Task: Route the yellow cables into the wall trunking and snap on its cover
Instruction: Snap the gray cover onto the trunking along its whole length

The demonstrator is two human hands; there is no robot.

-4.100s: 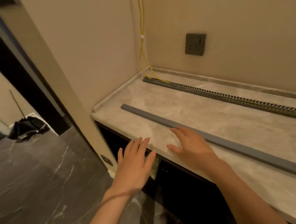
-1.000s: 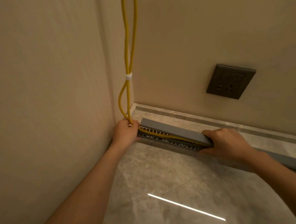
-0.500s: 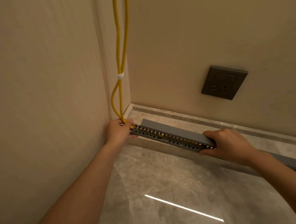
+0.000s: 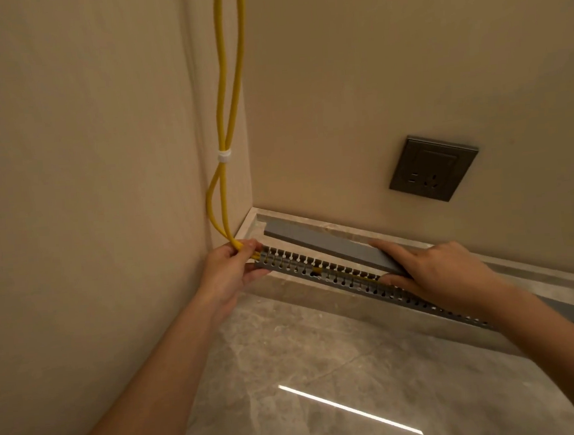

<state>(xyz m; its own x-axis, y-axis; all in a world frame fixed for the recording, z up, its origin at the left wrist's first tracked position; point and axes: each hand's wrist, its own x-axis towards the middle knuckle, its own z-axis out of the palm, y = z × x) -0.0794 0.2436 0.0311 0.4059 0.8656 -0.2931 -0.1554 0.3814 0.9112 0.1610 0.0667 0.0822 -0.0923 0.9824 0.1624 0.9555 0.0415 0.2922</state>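
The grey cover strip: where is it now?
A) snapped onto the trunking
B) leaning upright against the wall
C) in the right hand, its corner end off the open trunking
C: the right hand grips the grey cover strip; the slotted trunking beside it lies uncovered.

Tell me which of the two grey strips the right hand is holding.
The smooth, unperforated cover, the strip nearer the back wall; the right hand grips it. The slotted trunking in front carries the yellow cables that the left hand pinches.
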